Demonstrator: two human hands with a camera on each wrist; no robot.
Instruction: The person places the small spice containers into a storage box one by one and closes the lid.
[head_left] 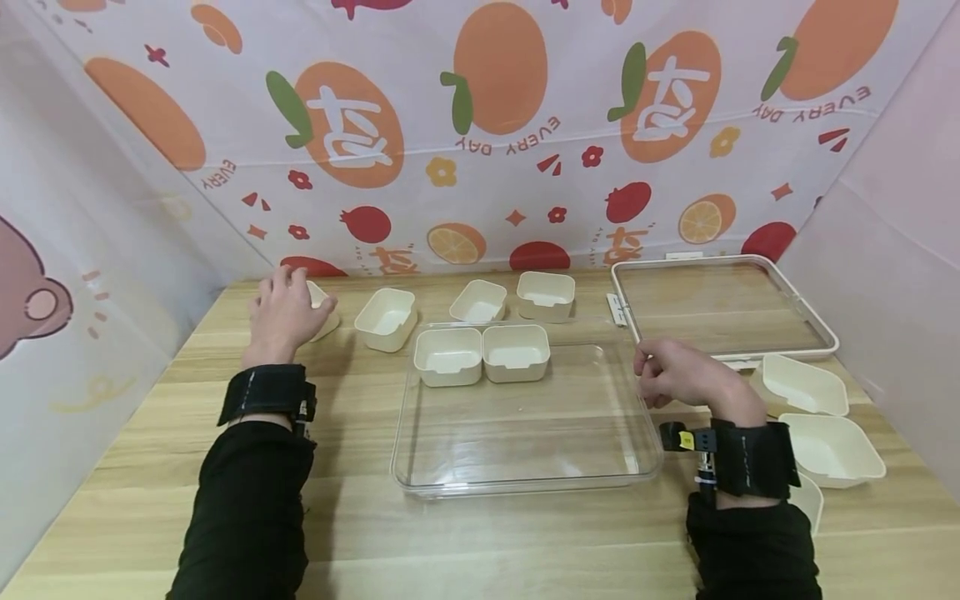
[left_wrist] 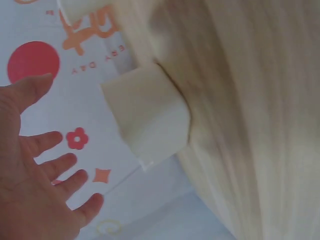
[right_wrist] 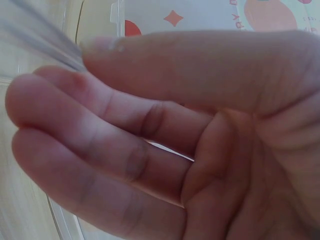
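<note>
My left hand (head_left: pixel 281 310) is spread over the leftmost cream cup (head_left: pixel 322 312) at the back left. In the left wrist view, a gap shows between the spread fingers of that hand (left_wrist: pixel 47 165) and the cup (left_wrist: pixel 150 112). At the right wall of the clear tray (head_left: pixel 517 433), my right hand (head_left: pixel 686 377) pinches the rim. The right wrist view shows the rim between thumb and curled fingers of this hand (right_wrist: pixel 150 125). Two cream cups (head_left: pixel 448 357) (head_left: pixel 517 353) sit side by side in the tray's back left part.
Behind the tray stand more cream cups (head_left: pixel 386 320) (head_left: pixel 478 301) (head_left: pixel 546 297). A clear lid with a white frame (head_left: pixel 806 348) lies at the back right. Larger cream containers (head_left: pixel 832 450) (head_left: pixel 802 385) are by the right forearm. A printed cloth (head_left: pixel 412 125) hangs behind the table.
</note>
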